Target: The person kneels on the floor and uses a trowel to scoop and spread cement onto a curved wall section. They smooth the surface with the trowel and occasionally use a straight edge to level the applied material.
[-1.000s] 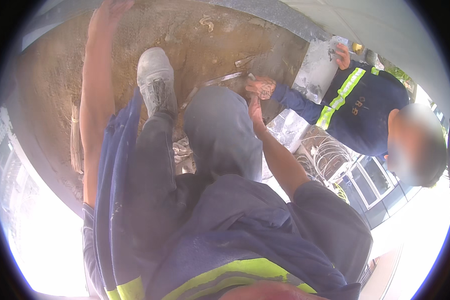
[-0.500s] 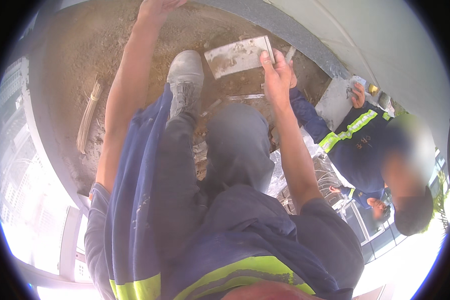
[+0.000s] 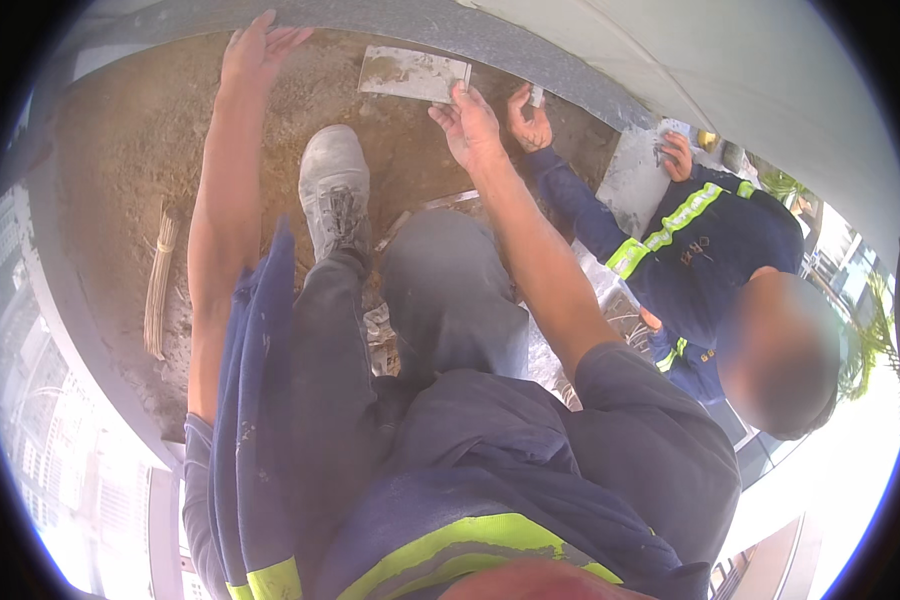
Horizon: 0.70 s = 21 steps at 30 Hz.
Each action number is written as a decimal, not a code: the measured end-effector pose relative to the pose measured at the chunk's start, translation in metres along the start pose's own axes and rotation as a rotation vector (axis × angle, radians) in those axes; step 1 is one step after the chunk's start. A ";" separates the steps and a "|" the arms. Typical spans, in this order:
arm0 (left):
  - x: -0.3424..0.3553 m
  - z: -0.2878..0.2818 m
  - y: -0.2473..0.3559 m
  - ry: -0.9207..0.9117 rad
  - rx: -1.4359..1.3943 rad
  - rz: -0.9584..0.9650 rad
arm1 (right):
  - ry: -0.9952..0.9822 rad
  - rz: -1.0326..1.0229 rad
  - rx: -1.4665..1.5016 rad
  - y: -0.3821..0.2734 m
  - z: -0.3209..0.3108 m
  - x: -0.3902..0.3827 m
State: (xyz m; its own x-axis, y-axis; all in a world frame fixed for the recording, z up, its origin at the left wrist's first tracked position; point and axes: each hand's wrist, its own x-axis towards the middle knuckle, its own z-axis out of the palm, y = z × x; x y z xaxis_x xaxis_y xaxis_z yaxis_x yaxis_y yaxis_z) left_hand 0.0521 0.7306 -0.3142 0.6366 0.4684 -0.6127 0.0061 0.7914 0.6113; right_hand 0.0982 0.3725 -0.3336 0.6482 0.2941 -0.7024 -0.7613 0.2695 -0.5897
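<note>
The flat plate (image 3: 413,73) looked hard and smooth, dulled by rough brown smears, though whether it was metal or plastic could not be told; the brown ground (image 3: 115,135) was matt, grainy and earthy; the bundle of thin rods (image 3: 158,290) seemed dry, wood-like and unpolished; the shoe (image 3: 332,180) was dull and dusty; the grey trousers (image 3: 450,275) and navy jacket (image 3: 252,370) were matt cloth; the co-worker's reflective bands (image 3: 688,214) had a bright sheen; the pale wall (image 3: 740,90) appeared smooth.
</note>
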 end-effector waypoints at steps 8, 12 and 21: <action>0.000 0.016 -0.006 0.012 0.007 0.000 | 0.222 -0.142 0.276 -0.005 -0.042 0.005; 0.003 0.010 -0.007 -0.013 -0.018 0.004 | 0.291 -0.074 -0.082 -0.008 -0.035 -0.005; 0.016 -0.003 -0.013 -0.125 -0.158 0.032 | 0.036 -0.888 -1.977 -0.020 -0.005 -0.036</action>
State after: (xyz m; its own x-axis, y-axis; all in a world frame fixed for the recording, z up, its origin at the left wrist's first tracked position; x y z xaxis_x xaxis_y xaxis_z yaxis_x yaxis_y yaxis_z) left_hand 0.0597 0.7297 -0.3336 0.7254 0.4495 -0.5212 -0.1303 0.8333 0.5373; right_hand 0.0897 0.3522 -0.2985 0.7631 0.6417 -0.0771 0.6195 -0.7602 -0.1956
